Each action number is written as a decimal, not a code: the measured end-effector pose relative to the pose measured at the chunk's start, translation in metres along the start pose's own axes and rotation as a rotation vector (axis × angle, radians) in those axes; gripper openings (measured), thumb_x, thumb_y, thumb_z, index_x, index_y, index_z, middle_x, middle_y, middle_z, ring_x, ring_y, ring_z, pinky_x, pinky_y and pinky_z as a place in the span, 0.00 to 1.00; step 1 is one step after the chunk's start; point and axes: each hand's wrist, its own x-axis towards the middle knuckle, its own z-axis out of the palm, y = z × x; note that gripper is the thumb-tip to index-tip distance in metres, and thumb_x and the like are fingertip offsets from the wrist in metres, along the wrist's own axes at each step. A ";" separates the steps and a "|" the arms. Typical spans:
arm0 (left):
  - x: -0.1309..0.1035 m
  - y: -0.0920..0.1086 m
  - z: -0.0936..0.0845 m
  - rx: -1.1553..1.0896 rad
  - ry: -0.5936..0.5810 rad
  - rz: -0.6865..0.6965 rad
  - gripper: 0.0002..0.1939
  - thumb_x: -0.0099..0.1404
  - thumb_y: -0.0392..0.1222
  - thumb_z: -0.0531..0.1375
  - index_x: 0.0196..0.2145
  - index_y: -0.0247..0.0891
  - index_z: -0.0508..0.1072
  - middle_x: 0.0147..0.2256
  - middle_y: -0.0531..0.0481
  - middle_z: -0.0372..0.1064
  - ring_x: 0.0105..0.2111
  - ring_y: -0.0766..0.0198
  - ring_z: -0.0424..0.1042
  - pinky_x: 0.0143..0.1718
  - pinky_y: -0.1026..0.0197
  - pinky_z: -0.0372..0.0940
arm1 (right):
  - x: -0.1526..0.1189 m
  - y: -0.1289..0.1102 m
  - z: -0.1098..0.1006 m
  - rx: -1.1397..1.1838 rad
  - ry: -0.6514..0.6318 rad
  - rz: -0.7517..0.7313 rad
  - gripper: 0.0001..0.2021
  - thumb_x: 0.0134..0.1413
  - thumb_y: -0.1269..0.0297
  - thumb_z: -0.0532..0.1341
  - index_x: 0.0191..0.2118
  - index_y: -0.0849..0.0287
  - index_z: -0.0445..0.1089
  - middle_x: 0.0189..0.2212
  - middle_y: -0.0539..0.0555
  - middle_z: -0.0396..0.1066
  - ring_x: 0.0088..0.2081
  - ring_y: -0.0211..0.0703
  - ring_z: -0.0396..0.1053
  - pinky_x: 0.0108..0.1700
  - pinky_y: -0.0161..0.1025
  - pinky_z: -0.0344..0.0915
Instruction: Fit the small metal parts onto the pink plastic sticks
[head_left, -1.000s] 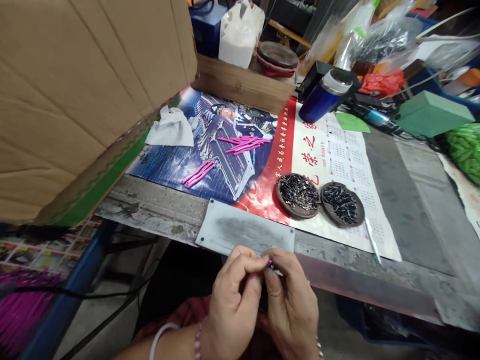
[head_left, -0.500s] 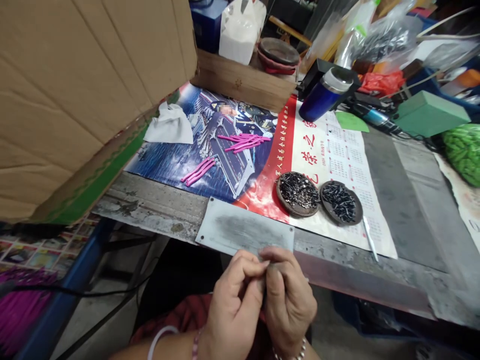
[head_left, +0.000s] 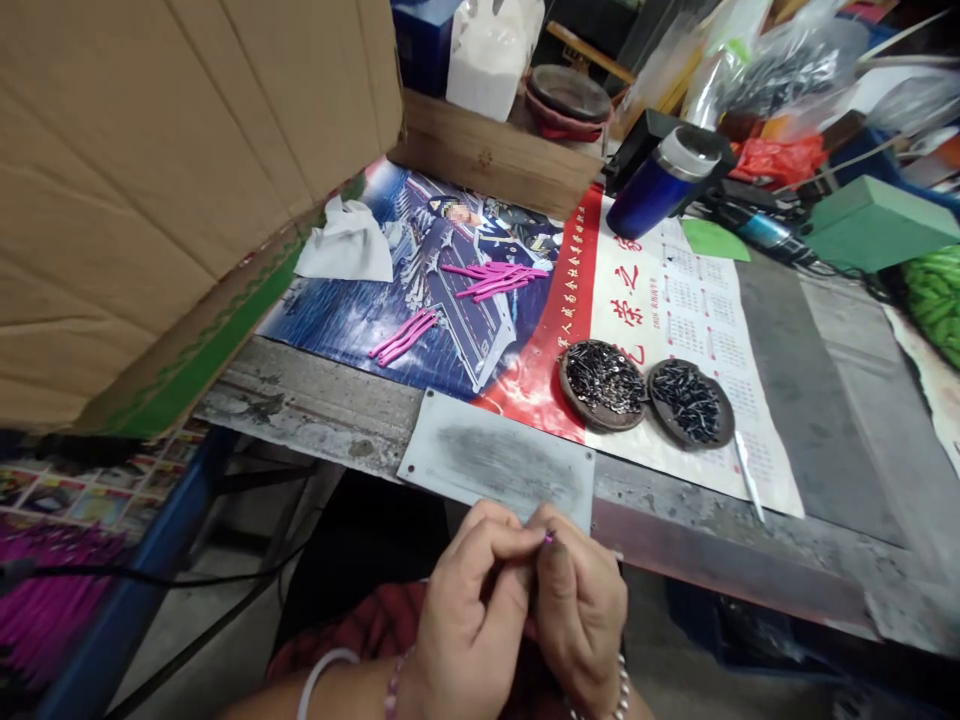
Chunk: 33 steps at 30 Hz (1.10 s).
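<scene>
My left hand (head_left: pixel 471 605) and my right hand (head_left: pixel 583 610) meet fingertip to fingertip at the near edge of the table. Both are closed in a pinch. A tiny bit of a pink stick (head_left: pixel 550 537) peeks out by the right thumb tip; my fingers cover the rest. What the left fingertips pinch is hidden. Just beyond the hands lies a grey metal plate (head_left: pixel 487 455) with a dark smudge. One round dish (head_left: pixel 564 395) holds small shiny metal parts, and a second dish (head_left: pixel 730 420) beside it holds dark slim pieces.
Pink sticks lie in two groups, a near group (head_left: pixel 403 337) and a far group (head_left: pixel 496 279), on a printed poster (head_left: pixel 330 325). A large cardboard box (head_left: pixel 187 200) blocks the left. A white pen-like tool (head_left: pixel 748 477), a blue tumbler (head_left: pixel 652 195) and a green box (head_left: pixel 874 225) are to the right.
A pink bit now shows between my fingertips. My right fingers have shifted slightly, and the whole view has moved a little.
</scene>
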 end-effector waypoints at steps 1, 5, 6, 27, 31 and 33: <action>0.000 0.001 0.000 0.004 -0.009 -0.001 0.10 0.72 0.31 0.54 0.42 0.42 0.72 0.36 0.53 0.67 0.36 0.67 0.71 0.40 0.68 0.69 | 0.001 0.000 -0.001 0.040 -0.026 0.028 0.25 0.75 0.55 0.43 0.24 0.58 0.57 0.20 0.47 0.54 0.22 0.35 0.55 0.24 0.35 0.51; 0.001 0.001 0.001 0.030 -0.013 -0.004 0.11 0.71 0.29 0.54 0.42 0.42 0.72 0.36 0.52 0.66 0.37 0.67 0.71 0.39 0.67 0.69 | 0.003 0.000 -0.007 0.130 -0.031 0.124 0.26 0.75 0.53 0.44 0.24 0.58 0.57 0.22 0.47 0.55 0.23 0.35 0.56 0.25 0.35 0.52; 0.001 0.000 0.001 0.045 -0.012 0.003 0.11 0.71 0.29 0.53 0.43 0.42 0.72 0.36 0.52 0.66 0.37 0.67 0.71 0.39 0.67 0.68 | 0.003 0.000 -0.008 0.118 -0.009 0.126 0.22 0.75 0.57 0.47 0.27 0.58 0.60 0.23 0.47 0.58 0.24 0.35 0.58 0.26 0.34 0.54; 0.006 0.000 0.000 0.148 0.028 0.177 0.15 0.70 0.25 0.53 0.45 0.41 0.71 0.38 0.52 0.65 0.38 0.70 0.70 0.43 0.70 0.68 | 0.004 -0.010 -0.010 0.050 0.051 0.034 0.07 0.67 0.75 0.56 0.41 0.56 0.68 0.36 0.51 0.68 0.38 0.37 0.68 0.40 0.32 0.66; 0.003 0.000 0.001 0.139 0.022 0.181 0.16 0.69 0.24 0.52 0.46 0.41 0.70 0.38 0.52 0.64 0.39 0.69 0.70 0.42 0.69 0.68 | 0.005 -0.009 -0.013 0.113 0.027 0.040 0.07 0.68 0.71 0.55 0.39 0.56 0.69 0.33 0.50 0.68 0.35 0.37 0.68 0.37 0.32 0.66; 0.003 -0.002 0.001 0.145 0.024 0.182 0.15 0.69 0.24 0.52 0.45 0.41 0.71 0.38 0.52 0.65 0.39 0.69 0.70 0.42 0.69 0.68 | 0.006 -0.011 -0.013 0.087 0.043 0.062 0.07 0.67 0.72 0.56 0.37 0.56 0.69 0.30 0.49 0.67 0.32 0.36 0.67 0.35 0.31 0.65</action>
